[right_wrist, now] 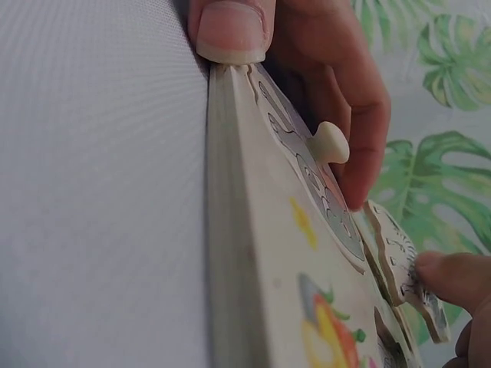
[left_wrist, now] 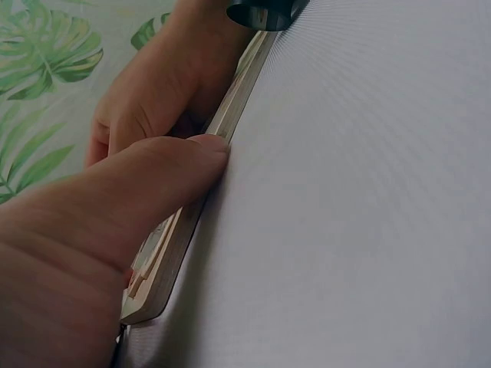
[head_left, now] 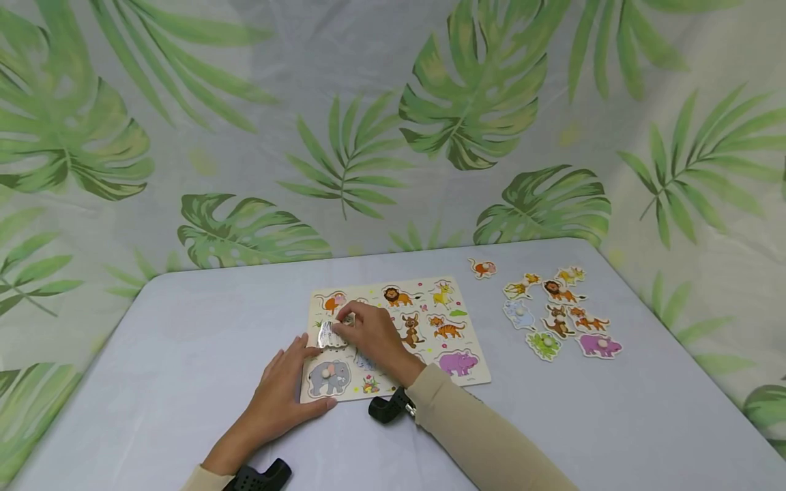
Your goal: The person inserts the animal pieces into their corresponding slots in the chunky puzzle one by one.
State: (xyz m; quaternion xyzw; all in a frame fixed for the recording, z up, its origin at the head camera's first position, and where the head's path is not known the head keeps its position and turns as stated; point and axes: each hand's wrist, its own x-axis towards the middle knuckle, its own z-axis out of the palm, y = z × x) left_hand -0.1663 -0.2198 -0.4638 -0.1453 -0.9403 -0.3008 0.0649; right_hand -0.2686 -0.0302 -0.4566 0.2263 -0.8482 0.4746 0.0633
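Note:
My right hand (head_left: 374,334) pinches a black-and-white striped animal puzzle piece (head_left: 329,335), apparently a zebra. It is tilted over the left side of a wooden animal peg puzzle board (head_left: 457,344). In the right wrist view, the piece (right_wrist: 395,249) stands at an angle to the board, its lower edge close to the surface. My left hand (head_left: 279,385) spans the board's near left corner, thumb on the front edge and fingers along the left side. Between them lies the elephant piece (head_left: 329,378), its white knob (right_wrist: 331,142) sticking up.
Right of the board lie several loose animal pieces, among them a lion (head_left: 561,292), a purple hippo (head_left: 600,346), a tiger (head_left: 589,320) and a green piece (head_left: 544,345). An orange monkey-like piece (head_left: 483,268) lies apart near the back. A white cloth (head_left: 202,341) covers the table.

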